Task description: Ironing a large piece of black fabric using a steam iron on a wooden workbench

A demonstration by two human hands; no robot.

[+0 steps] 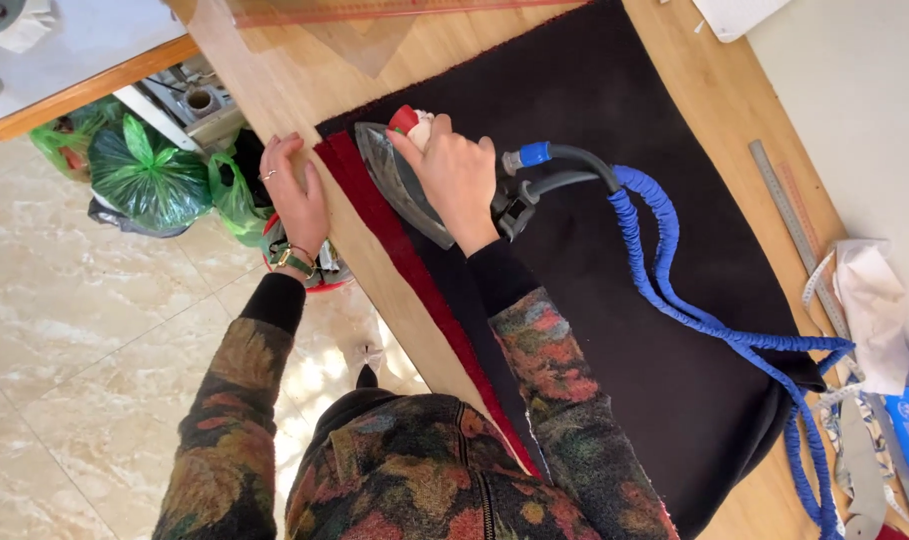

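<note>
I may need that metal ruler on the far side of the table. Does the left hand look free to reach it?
Probably not easily: the left hand rests on the near table edge, and the right arm, iron and blue hose lie between it and the ruler.

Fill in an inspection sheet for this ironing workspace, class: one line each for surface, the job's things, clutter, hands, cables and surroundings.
Surface: wooden table, mostly covered by a black cloth.
Job's things: steam iron resting on the black cloth beside its red edge strip.
Clutter: metal ruler, white fabric scrap and measuring tape at the table's right edge.
Hands: right hand closed on the iron's handle; left hand flat on the table edge, touching the cloth's corner.
Cables: blue sleeved hose loops from the iron's rear across the cloth.
Surroundings: tiled floor, green plastic bags under the table.
</note>
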